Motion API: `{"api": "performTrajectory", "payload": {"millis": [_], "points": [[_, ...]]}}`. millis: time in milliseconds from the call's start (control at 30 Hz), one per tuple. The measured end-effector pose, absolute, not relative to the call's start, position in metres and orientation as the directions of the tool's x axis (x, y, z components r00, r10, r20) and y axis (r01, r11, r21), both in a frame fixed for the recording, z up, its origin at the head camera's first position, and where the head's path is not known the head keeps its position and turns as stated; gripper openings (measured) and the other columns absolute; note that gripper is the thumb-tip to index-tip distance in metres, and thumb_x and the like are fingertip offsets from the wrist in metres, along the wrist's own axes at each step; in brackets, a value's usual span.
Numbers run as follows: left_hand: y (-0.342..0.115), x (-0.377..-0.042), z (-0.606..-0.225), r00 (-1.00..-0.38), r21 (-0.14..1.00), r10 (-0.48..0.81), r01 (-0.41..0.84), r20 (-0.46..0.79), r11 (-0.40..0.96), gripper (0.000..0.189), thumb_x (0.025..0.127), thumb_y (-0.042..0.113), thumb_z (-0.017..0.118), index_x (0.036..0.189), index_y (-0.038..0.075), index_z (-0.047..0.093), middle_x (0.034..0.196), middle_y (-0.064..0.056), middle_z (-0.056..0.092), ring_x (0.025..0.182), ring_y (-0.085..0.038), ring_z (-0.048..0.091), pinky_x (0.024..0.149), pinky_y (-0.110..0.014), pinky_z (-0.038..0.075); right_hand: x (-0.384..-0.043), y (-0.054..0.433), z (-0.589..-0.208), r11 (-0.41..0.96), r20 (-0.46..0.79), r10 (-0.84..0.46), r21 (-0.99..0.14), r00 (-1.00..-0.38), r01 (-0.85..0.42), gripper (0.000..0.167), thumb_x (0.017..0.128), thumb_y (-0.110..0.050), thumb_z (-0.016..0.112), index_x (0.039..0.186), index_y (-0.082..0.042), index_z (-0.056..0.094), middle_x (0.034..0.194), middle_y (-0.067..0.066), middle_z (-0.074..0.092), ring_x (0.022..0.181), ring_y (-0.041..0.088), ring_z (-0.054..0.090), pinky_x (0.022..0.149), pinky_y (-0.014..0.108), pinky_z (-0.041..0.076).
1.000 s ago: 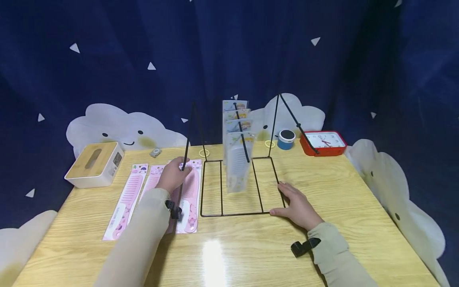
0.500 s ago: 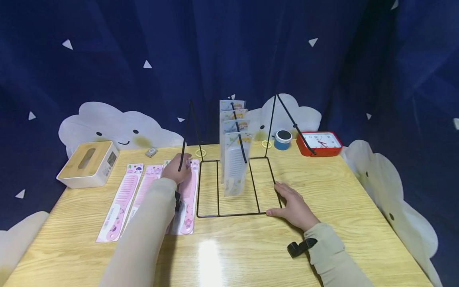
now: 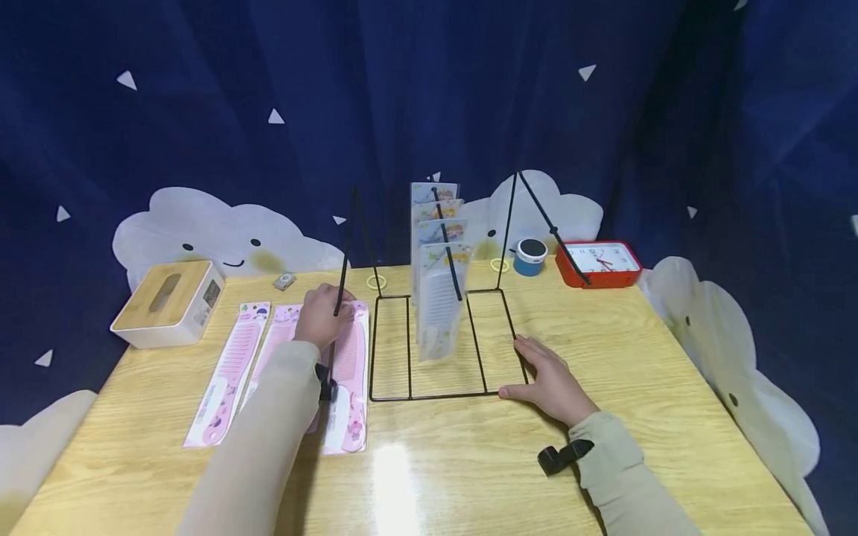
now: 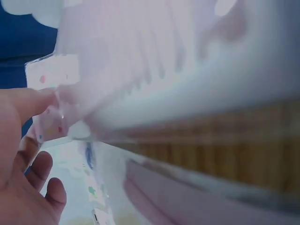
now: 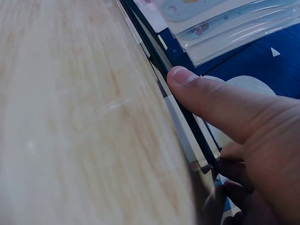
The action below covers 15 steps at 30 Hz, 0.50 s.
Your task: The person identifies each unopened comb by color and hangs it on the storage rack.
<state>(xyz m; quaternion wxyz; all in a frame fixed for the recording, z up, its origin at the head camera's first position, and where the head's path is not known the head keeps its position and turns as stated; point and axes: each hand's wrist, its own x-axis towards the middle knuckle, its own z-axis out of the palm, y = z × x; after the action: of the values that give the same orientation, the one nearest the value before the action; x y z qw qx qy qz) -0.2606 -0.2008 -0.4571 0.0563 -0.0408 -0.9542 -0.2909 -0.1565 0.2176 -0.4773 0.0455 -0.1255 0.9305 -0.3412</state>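
Note:
My left hand [image 3: 322, 318] pinches the top end of a packaged pink comb [image 3: 347, 387] between thumb and fingers; the left wrist view shows the clear pack [image 4: 51, 75] raised off the wood. Two more packaged pink combs, a left one [image 3: 231, 372] and a middle one [image 3: 276, 335], lie beside it, partly behind my sleeve. A black wire display rack [image 3: 445, 396] stands in the middle, with several packaged combs [image 3: 442, 313] hung on its centre hook. My right hand [image 3: 550, 380] holds the rack's front right corner, thumb on the front bar [image 5: 159, 61], fingers at the side bar.
On the wooden table [image 3: 456, 469], a tissue box [image 3: 167, 305] stands at the back left near a small grey gadget [image 3: 284, 281]. A blue speaker [image 3: 530, 257] and a red clock [image 3: 599, 264] stand at the back right. The rack's left hook [image 3: 343, 268] and right hook [image 3: 555, 229] jut forward.
My left hand first reaches further over the combs, then draws slightly back with the near comb pack, whose lower end shifts toward me. The right hand stays at the rack's corner.

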Motion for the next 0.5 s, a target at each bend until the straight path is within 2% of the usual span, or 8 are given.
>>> {"api": "performTrajectory", "payload": {"millis": [67,133,300,500], "points": [[-0.199,-0.255,-0.453,-0.986,0.574,0.035,0.123,0.162,0.810,0.016,0.097,0.017,0.065,0.109,0.008,0.072,0.121,-0.017,0.061,0.118,-0.042,0.050,0.103,-0.053,0.039,-0.157,0.218,-0.476,0.732,0.004,-0.263,-0.651,-0.965,-0.202,0.105,0.074,-0.047,0.087,0.153,0.000,0.037,0.160,0.018,0.033,0.148,0.040,0.024,0.114,0.061,0.024],[-0.197,-0.249,-0.447,-0.984,0.620,0.024,0.131,0.179,0.773,0.018,0.098,0.017,0.064,0.112,0.008,0.071,0.121,-0.017,0.062,0.116,-0.040,0.052,0.101,-0.052,0.040,-0.157,0.218,-0.475,0.729,0.009,-0.264,-0.653,-0.964,-0.206,0.105,0.074,-0.047,0.087,0.153,0.001,0.038,0.160,0.019,0.033,0.148,0.040,0.024,0.114,0.062,0.024],[-0.189,-0.233,-0.427,-0.974,0.742,-0.078,0.111,0.215,0.661,0.020,0.099,0.016,0.064,0.117,0.011,0.069,0.103,-0.012,0.065,0.093,-0.028,0.057,0.081,-0.041,0.045,-0.157,0.218,-0.475,0.732,0.017,-0.270,-0.646,-0.963,-0.217,0.104,0.075,-0.048,0.086,0.152,0.002,0.038,0.159,0.020,0.034,0.147,0.042,0.025,0.113,0.063,0.024],[-0.179,-0.211,-0.394,-0.926,0.871,-0.249,0.141,0.284,0.470,0.020,0.095,0.010,0.067,0.115,0.010,0.069,0.090,-0.004,0.059,0.083,-0.018,0.051,0.068,-0.023,0.042,-0.156,0.218,-0.477,0.729,0.017,-0.261,-0.652,-0.965,-0.209,0.103,0.075,-0.047,0.087,0.152,0.001,0.039,0.159,0.019,0.034,0.148,0.041,0.025,0.114,0.062,0.023]]}}
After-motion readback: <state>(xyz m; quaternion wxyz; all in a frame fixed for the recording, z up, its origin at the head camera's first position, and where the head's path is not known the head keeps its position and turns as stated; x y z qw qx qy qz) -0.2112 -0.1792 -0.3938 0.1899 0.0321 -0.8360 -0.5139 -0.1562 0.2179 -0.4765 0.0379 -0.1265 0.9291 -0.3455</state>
